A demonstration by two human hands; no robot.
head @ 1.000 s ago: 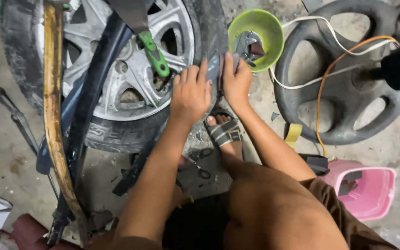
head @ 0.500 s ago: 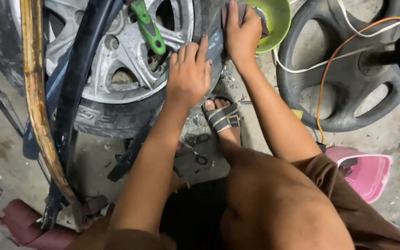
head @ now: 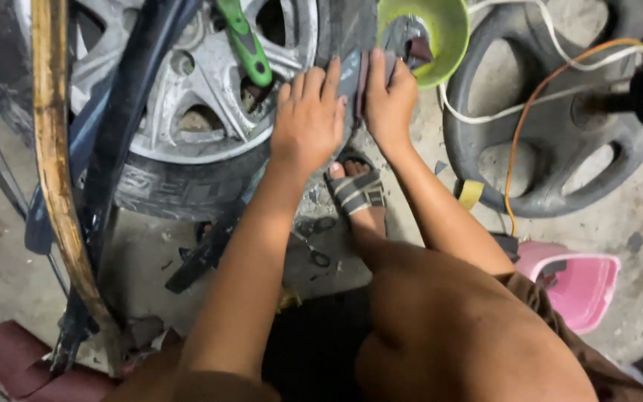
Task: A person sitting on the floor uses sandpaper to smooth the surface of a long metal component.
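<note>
This is a tyre repair workshop, worked at ground level. A car wheel with a silver alloy rim (head: 187, 97) lies on a stained, gritty concrete floor (head: 634, 290), beside a black wheel cover (head: 552, 149). A long worn pry bar (head: 57, 186), loose cables (head: 530, 112) and plastic tubs sit scattered around.

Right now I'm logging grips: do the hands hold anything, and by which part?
Both hands, left and right, press flat on the tyre sidewall; a dark flat piece lies between them. Whether it is gripped cannot be told.
</note>
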